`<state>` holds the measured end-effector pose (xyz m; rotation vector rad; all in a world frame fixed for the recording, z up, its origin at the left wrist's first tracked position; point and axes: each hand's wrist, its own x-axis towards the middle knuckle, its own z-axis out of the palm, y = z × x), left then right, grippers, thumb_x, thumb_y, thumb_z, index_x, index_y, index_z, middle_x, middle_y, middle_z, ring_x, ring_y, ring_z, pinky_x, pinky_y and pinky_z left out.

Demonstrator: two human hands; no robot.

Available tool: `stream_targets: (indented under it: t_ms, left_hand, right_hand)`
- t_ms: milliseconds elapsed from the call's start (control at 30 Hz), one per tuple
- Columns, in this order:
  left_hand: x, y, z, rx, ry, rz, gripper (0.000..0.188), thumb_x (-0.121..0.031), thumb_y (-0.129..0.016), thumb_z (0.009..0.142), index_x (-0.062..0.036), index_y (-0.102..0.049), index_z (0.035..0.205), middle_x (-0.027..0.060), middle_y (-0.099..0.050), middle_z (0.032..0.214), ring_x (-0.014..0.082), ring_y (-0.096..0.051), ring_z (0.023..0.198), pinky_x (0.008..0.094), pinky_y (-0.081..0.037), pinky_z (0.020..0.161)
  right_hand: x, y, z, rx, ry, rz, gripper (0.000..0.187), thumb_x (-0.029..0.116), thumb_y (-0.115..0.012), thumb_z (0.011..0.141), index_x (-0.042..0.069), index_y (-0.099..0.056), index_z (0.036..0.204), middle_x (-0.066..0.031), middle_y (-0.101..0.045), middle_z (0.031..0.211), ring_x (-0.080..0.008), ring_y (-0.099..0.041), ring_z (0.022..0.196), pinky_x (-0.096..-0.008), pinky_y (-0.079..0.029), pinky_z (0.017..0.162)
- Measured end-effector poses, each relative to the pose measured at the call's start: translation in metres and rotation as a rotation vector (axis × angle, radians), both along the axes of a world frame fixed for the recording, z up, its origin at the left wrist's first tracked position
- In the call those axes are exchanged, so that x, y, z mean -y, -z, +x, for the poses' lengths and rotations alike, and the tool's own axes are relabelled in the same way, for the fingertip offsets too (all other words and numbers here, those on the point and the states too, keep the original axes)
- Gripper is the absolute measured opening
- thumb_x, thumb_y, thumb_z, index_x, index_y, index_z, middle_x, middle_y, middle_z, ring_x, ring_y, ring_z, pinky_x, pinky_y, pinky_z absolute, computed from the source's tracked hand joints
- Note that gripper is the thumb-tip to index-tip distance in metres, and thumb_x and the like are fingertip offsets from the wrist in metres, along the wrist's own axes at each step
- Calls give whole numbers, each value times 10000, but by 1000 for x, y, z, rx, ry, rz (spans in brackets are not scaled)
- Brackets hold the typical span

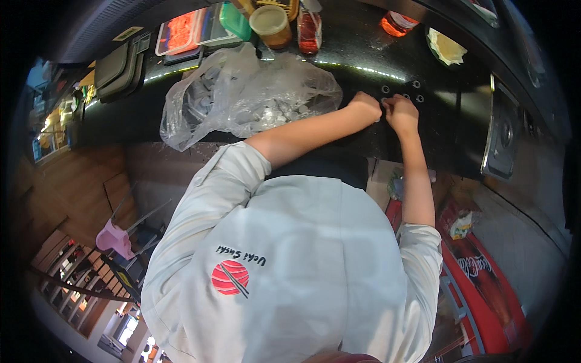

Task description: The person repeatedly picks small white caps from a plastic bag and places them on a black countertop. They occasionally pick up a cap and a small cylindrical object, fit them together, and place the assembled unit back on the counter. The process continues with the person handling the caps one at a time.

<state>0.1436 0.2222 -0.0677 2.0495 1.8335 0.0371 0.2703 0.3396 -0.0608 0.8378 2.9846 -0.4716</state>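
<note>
Both arms reach over a black counter, with the hands close together at its right part. My left hand (365,107) is closed, and its fingertips are mostly hidden. My right hand (402,114) has its fingers pinched together, pointing toward the left one. A small pale round piece (384,100) shows at the right fingertips; whether it is gripped or lies on the counter I cannot tell. Several similar small ring-like pieces (420,98) lie just beyond and to the right. Left of my hands rests a crumpled clear plastic bag (242,91) holding many small whitish round pieces.
Along the back stand a tub of orange food (180,33), a green-lidded container (235,21), a round lidded tub (270,27) and a red bottle (309,30). A bowl with pale contents (446,47) sits back right. Dark trays (115,69) stand left, a metal pan (501,130) right.
</note>
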Motion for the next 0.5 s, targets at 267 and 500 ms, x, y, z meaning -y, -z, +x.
stream_targets:
  t_ms: [267,500]
  left_hand:
    - [35,1,-6,61,-81,312,132,-182,-716,791,-100,-720,894,102,-677,890,269,-713,784,406,-562,653]
    - [156,-67,-58,425,-404,315,161,-225,-667,902,-76,-712,943,123,-642,901,347,-662,882,457,-539,752]
  right_hand:
    - [3,-8,0,-44,16,0,111,192,-721,861,142,-792,931,-74,-692,904,-308,-688,852,-424,-551,727]
    - [53,-71,-21,-348,94,-553,116,106,-756,848,30,-784,930,-130,-710,819,-229,-685,717,-308,-508,633]
